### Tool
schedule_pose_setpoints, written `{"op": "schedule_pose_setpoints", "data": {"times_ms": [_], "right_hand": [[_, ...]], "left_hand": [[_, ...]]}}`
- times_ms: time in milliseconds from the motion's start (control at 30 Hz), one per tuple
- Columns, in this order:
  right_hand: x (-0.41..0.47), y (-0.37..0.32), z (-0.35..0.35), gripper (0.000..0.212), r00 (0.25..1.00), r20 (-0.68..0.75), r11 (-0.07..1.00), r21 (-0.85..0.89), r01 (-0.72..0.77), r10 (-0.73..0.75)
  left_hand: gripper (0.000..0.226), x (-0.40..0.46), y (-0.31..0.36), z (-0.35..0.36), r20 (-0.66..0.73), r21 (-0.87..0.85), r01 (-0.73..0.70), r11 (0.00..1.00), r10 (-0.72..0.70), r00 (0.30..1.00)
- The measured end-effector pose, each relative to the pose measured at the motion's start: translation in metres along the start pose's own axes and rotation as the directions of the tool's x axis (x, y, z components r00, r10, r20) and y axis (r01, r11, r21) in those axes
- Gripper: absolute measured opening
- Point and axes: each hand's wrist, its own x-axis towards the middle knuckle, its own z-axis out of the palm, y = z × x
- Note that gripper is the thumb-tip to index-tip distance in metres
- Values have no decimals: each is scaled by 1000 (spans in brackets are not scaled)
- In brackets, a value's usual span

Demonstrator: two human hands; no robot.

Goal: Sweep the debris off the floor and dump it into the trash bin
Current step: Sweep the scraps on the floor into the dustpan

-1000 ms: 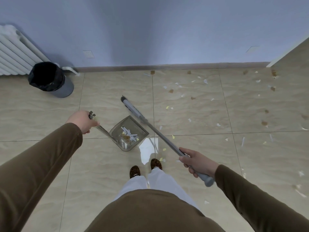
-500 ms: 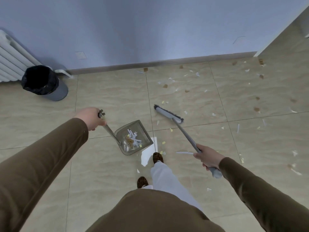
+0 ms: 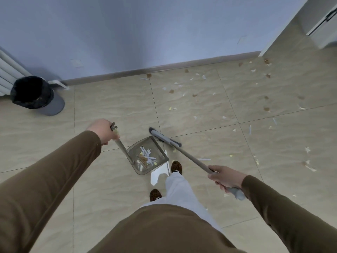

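Observation:
My left hand (image 3: 102,130) grips the top of the upright dustpan handle (image 3: 121,145). The clear grey dustpan (image 3: 157,149) rests on the tiled floor in front of my feet and holds white paper strips and brown scraps. My right hand (image 3: 225,177) holds the long broom handle (image 3: 191,157) near its grey end. The grey broom head (image 3: 165,136) sits at the dustpan's far right edge. Paper bits and brown scraps, the debris (image 3: 200,88), lie scattered over the floor ahead and to the right. The trash bin (image 3: 32,94) with a black liner stands at far left by the wall.
A white radiator (image 3: 7,73) is mounted behind the bin. A blue wall with a dark baseboard (image 3: 145,69) runs across the far side. A white door frame (image 3: 284,28) stands at far right. My shoes (image 3: 176,166) are just behind the dustpan.
The broom head has swung from the far left of the dustpan round to its right edge. I have stepped forward and the view has shifted right; the dustpan moved slightly right.

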Motion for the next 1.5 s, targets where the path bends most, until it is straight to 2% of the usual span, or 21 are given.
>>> {"op": "schedule_pose_setpoints", "data": {"times_ms": [133,267,333,433,567,667,767,1000,1167,1333,1500], "right_hand": [[-23,20,7,47,998,-56,996,82,40,-36],[-9,11,29,33,989,-126,997,25,78,-75],[13,0,44,37,989,-136,999,-2,54,-54],[34,-13,75,43,996,-86,1000,-1,16,-16],[28,-17,102,40,997,73,999,43,-19,16],[9,-7,92,40,989,148,972,229,-46,12],[-17,8,78,48,989,144,949,314,-12,-35],[-33,18,66,47,993,31,979,176,104,-111],[7,0,85,44,997,30,998,10,69,-69],[4,4,84,46,986,159,982,185,29,-59],[-37,48,60,45,979,163,967,241,85,-126]], "left_hand": [[28,-7,-2,3,9,21,-20,1000,20,1000],[26,-13,0,2,4,56,-45,997,45,999],[27,-15,2,2,13,58,-57,997,56,998],[26,-16,6,4,23,67,-67,995,66,998],[26,-16,9,9,13,77,-68,995,67,998],[29,-17,8,11,14,72,-55,996,54,998],[29,-17,4,14,15,43,-24,999,23,1000],[32,-27,-2,26,15,2,20,1000,-20,1000],[26,-38,-3,34,-7,11,34,999,-34,999],[27,-44,-12,43,-25,-25,58,998,-58,998],[30,-54,-23,53,-36,-85,99,992,-102,994]]}}
